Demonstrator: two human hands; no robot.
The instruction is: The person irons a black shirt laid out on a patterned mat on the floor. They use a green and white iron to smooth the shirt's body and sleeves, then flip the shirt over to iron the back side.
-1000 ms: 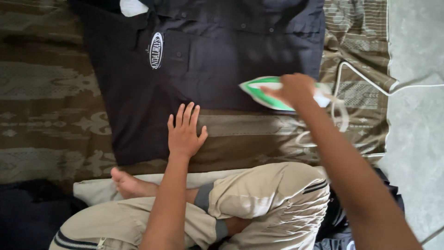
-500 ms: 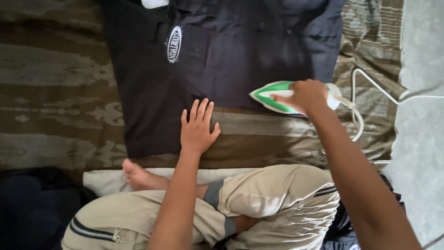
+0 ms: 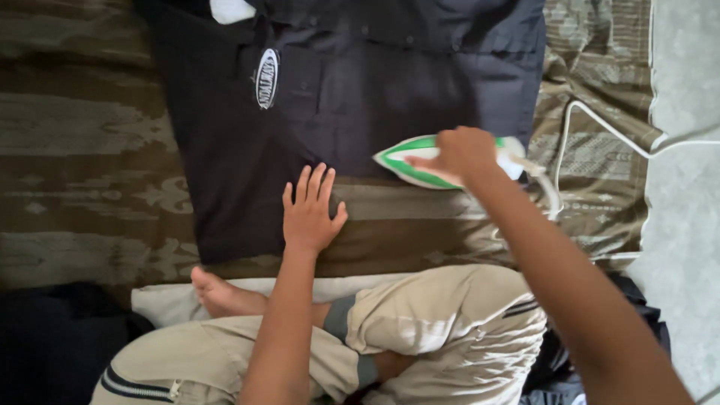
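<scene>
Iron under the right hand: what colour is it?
White with green trim, clearest in the head view.

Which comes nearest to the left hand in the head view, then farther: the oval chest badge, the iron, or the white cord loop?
1. Iron, just right of the left hand, held by the right hand.
2. Oval chest badge, up on the dark shirt.
3. White cord loop, far right on the patterned cloth.

An oval badge (image 3: 267,78), dark with a white rim and white lettering, sits on the black shirt (image 3: 360,97) in the upper middle of the frame. A white neck label (image 3: 231,10) shows at the top edge.
</scene>
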